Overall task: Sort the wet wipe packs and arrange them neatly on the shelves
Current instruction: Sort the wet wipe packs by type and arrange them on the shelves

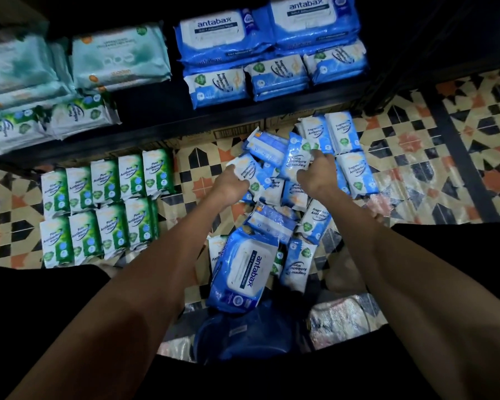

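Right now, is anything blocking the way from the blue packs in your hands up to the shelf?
Nothing visible. The left hand and right hand each grip a blue pack above the floor pile; the shelf has a bare gap beside its blue stacks.

The patterned tile floor (pixel 416 145) carries the unsorted stock. Left of the loose heap of blue fragrance packs (pixel 274 180), green pine packs (pixel 98 209) stand in two tidy rows. Just right of the heap, more blue fragrance packs stand in a small upright block (pixel 344 148). A large antabax pack (pixel 243 272) lies on the heap's near side. Beyond the heap, the dark shelf (pixel 168 111) holds teal packs (pixel 119 62), white-and-green packs (pixel 49 122) and stacked blue packs (pixel 272 53).
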